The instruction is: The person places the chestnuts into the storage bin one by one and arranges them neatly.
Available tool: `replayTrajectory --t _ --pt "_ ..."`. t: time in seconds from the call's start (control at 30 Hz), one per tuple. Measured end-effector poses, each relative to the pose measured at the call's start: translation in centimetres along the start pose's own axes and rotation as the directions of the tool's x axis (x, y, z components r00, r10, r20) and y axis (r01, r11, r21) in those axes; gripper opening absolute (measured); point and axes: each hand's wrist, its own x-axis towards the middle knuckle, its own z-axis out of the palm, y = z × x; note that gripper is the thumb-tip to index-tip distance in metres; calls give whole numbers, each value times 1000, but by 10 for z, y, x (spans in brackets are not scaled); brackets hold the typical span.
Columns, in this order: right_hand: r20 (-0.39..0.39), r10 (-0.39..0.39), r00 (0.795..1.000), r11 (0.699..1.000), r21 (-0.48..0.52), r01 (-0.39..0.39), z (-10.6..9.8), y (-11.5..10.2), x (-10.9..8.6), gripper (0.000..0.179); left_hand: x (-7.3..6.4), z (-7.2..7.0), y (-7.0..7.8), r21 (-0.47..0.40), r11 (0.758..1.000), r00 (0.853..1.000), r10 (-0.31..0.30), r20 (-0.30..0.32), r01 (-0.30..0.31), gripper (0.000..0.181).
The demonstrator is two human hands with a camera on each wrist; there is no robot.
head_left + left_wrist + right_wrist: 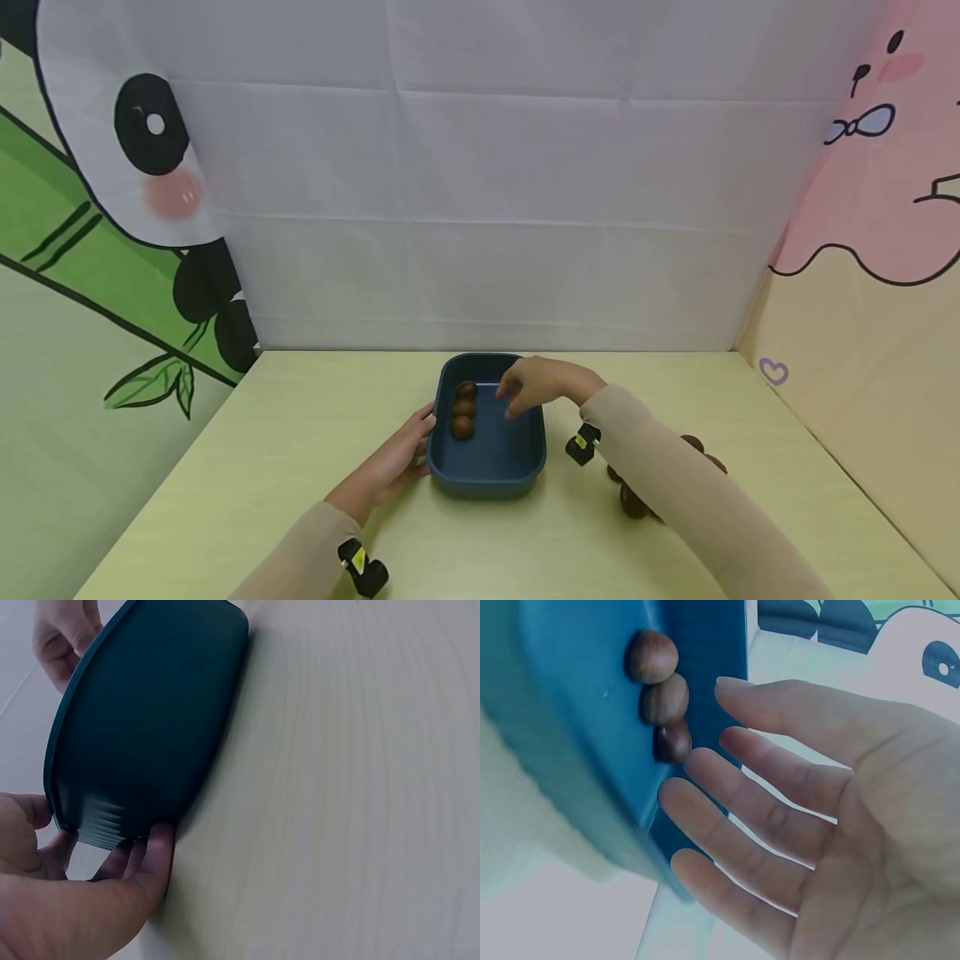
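A dark blue rectangular container stands on the table. Three brown chestnuts lie in a row on its floor, along the left wall. My left hand grips the container's left side, some fingers at the rim and others low on the outer wall. Above the container's right half hovers my right hand, its fingers loosely spread and holding nothing. The right wrist view shows that palm and the chestnuts just past the fingertips. More chestnuts lie on the table, partly hidden by the right forearm.
The pale wooden table meets a white cloth backdrop behind the container. Cartoon-printed walls stand on the left and right. A small black camera sits at the right wrist, close to the container's right side.
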Motion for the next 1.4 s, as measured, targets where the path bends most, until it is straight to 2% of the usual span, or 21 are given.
replayTrajectory --t 0.27,0.57,0.77,1.07,1.4 --pt "-50 -40 998 999 23 41 -6 20 -32 33 0 -1 1 1 1000 1000 -6 12 6 58" --pt "-63 19 998 999 43 -17 -3 50 -66 29 0 -1 1 -1 1000 1000 -8 11 8 59" --pt "-69 54 996 995 86 -48 9 71 -83 31 2 -1 1 19 1000 1000 -9 13 9 59" --pt "-79 125 989 985 130 -114 36 95 -113 32 0 0 2 4 1000 1000 -10 18 10 58" --pt "-107 87 990 984 166 -69 50 111 -134 30 1 1 1 16 1000 1000 0 -8 0 59"
